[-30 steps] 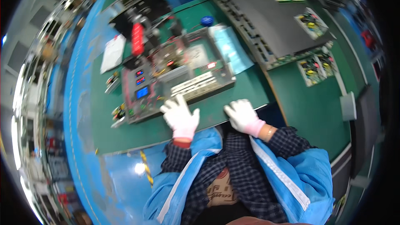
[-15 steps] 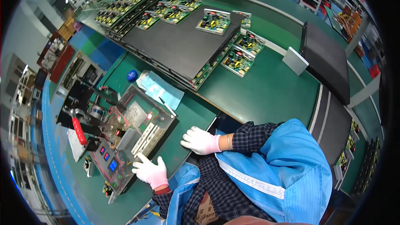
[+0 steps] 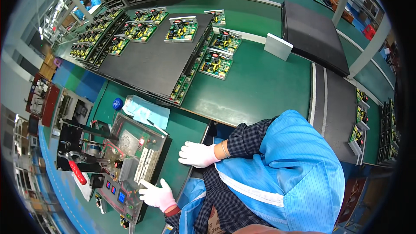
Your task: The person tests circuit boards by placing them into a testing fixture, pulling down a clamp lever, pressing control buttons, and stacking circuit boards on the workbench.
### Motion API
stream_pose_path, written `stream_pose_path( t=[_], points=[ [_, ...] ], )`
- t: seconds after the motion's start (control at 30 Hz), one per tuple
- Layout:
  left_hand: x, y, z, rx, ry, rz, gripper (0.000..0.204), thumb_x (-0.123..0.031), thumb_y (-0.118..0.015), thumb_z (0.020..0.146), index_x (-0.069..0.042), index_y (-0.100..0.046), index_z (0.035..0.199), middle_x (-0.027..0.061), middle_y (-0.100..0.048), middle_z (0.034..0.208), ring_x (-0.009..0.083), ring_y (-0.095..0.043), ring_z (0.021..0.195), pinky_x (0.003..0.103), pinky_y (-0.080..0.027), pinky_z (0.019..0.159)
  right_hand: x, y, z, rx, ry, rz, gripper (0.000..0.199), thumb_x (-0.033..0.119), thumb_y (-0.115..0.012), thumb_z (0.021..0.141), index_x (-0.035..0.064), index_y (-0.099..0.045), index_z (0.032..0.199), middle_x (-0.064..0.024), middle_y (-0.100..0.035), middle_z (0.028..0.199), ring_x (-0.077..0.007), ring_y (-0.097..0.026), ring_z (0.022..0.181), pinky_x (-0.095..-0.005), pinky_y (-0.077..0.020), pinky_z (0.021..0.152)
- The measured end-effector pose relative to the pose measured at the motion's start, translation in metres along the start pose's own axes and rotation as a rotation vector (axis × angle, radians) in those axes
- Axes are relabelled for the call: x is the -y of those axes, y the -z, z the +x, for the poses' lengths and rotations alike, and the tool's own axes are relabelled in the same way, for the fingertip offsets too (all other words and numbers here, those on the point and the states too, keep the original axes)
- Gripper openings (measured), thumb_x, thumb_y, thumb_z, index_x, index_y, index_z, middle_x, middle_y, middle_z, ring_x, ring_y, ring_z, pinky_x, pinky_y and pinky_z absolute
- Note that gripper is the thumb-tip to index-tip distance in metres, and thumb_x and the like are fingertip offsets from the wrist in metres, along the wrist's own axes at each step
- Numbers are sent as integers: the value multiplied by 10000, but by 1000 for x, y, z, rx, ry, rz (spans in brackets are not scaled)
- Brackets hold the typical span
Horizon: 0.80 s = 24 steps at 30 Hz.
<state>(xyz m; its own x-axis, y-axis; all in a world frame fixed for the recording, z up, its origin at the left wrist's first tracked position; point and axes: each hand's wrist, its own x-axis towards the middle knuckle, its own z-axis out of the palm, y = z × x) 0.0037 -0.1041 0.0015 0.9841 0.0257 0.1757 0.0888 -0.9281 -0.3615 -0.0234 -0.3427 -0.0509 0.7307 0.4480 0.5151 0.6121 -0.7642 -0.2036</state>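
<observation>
My left hand (image 3: 157, 195), in a white glove with a pink cuff, is at the near edge of a clear-topped test fixture (image 3: 149, 171). Its thumb and index finger are spread, and nothing is in it. The index fingertip lies close to the white slotted strips (image 3: 144, 164) on the fixture; whether it touches them I cannot tell. A circuit board with a metal heat sink (image 3: 127, 170) seems to sit in the fixture, under a red-handled toggle clamp (image 3: 78, 172). Gloved alike, my right hand (image 3: 197, 154) rests on the green bench beside the fixture, fingers extended and holding nothing.
A light blue cloth (image 3: 149, 113), a white pen (image 3: 157, 127) and a blue round lid (image 3: 117, 103) lie behind the fixture. Beyond stands a black-topped stack of trays (image 3: 143, 67) with several circuit boards. A grey metal block (image 3: 278, 47) stands on the right bench.
The whole view has swung, so benches and boards sit farther left and the right side shows more. Both hands keep nearly the same places beside the fixture.
</observation>
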Motion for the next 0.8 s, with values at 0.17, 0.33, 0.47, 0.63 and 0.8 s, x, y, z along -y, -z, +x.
stream_pose_path(
  t=[0.17, 0.33, 0.47, 0.63, 0.8],
  points=[
    [0, -4, 1, -11, 0, 2, 811, -491, -602, 792, -43, -342, 1416, 240, -464, 1130, 379, -517, 918, 420, -476, 755, 0, 1, 1, 6, -2, -2, 162, 159, -533, 810, 69, -538, 945, -135, -506, 902, -295, -479, 827, -410, -395, 826],
    [1, -4, 1, -29, 0, 13, 812, -494, -602, 792, -42, -342, 1416, 239, -465, 1128, 377, -517, 911, 419, -477, 748, 1, 2, 2, -4, 0, -2, 156, 158, -531, 813, 71, -537, 943, -135, -507, 902, -293, -480, 829, -410, -394, 829],
    [1, -2, 1, -2, 1, 6, 812, -496, -602, 792, -43, -345, 1414, 239, -464, 1126, 375, -517, 910, 418, -478, 742, 1, 2, 1, 3, -9, 7, 152, 159, -532, 814, 72, -535, 939, -135, -508, 901, -292, -481, 833, -408, -394, 833],
    [1, -1, 1, 6, 1, -1, 810, -498, -601, 791, -41, -351, 1412, 235, -465, 1121, 369, -515, 900, 415, -476, 735, 1, 1, 2, 20, -10, 12, 148, 157, -534, 813, 73, -532, 934, -134, -508, 901, -292, -481, 837, -406, -394, 837],
    [1, -2, 0, -30, -2, 6, 804, -497, -600, 791, -43, -359, 1410, 233, -465, 1118, 365, -512, 890, 414, -473, 734, 0, 0, 2, 31, -15, 9, 153, 158, -544, 803, 72, -530, 929, -135, -508, 900, -291, -481, 836, -405, -394, 839]
  ],
)
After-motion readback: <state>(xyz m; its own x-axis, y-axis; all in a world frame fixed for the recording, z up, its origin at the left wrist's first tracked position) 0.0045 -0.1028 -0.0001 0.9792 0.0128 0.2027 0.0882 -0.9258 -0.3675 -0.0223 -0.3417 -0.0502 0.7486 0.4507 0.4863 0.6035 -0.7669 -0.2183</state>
